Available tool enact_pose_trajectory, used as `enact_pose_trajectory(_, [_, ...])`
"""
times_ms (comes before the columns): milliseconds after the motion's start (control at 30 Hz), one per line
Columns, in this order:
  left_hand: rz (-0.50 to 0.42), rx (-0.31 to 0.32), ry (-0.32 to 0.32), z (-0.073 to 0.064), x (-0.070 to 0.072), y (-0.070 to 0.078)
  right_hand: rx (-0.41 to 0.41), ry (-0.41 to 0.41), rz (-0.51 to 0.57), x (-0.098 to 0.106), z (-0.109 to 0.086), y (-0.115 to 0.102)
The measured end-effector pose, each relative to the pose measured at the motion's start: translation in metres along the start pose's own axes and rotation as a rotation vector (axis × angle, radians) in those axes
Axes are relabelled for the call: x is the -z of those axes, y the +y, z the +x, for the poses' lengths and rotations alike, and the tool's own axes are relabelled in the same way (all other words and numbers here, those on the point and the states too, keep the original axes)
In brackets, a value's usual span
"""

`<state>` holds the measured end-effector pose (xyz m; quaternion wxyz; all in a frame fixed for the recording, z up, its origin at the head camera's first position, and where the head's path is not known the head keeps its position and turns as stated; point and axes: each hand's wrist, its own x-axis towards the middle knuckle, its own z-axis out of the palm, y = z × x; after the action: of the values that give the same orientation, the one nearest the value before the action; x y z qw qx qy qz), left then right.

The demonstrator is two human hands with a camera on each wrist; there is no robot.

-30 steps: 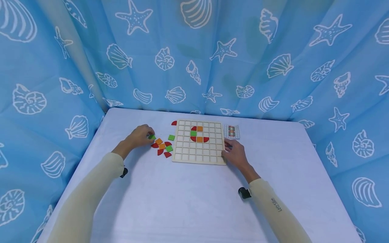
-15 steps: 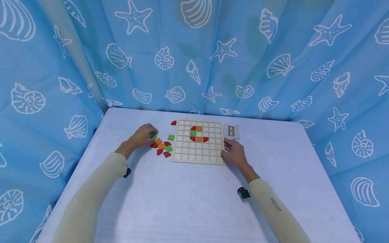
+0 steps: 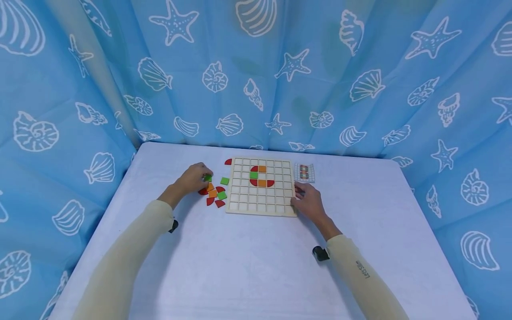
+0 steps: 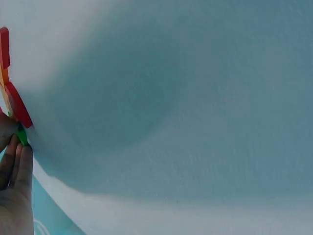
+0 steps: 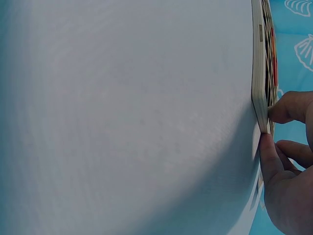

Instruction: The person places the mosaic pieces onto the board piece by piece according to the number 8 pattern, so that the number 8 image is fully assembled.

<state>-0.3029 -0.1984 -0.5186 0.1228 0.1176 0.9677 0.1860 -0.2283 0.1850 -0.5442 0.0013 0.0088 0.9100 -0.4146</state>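
My left hand [image 3: 193,178] pinches a green square tile [image 3: 207,178] between thumb and fingertips; the left wrist view shows this green tile [image 4: 22,135] edge-on. It hovers at the upper left of a loose group with orange tiles [image 3: 213,193], red quarter-round tiles [image 3: 210,201] and another green tile [image 3: 222,195]. A wooden grid board [image 3: 260,202] lies to the right, with several red, orange and green tiles in its squares. My right hand [image 3: 310,202] grips the board's right edge, thumb [image 5: 288,107] on top and fingers against the side.
Beside the board's upper right corner lies a small pattern card [image 3: 305,173] with a coloured grid. One green tile [image 3: 225,181] and one red quarter-round [image 3: 228,162] lie apart, near the board's left edge. A blue shell-print curtain [image 3: 248,124] surrounds the white table [image 3: 256,258].
My left hand has moved a little to the right with the green tile, now over the near orange tile. The right hand and the board stay in place.
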Motion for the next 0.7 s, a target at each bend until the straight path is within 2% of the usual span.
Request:
enact_pose_trajectory(133, [-0.057,0.058,0.003,-0.002,0.001,0.004,0.008,0.004,0.0,0.0,0.001,0.002])
enact_pose_trajectory(300, [-0.141,0.108,0.016,-0.002,-0.001,0.001,0.016,0.01,-0.012,0.0,0.002,0.005])
enact_pose_trajectory(500, [-0.214,0.116,0.025,0.001,-0.002,0.001,0.022,0.015,-0.015,0.001,0.001,0.003])
enact_pose_trajectory(700, [-0.247,0.065,0.025,0.003,-0.003,0.011,0.009,0.01,-0.015,0.001,0.001,0.001])
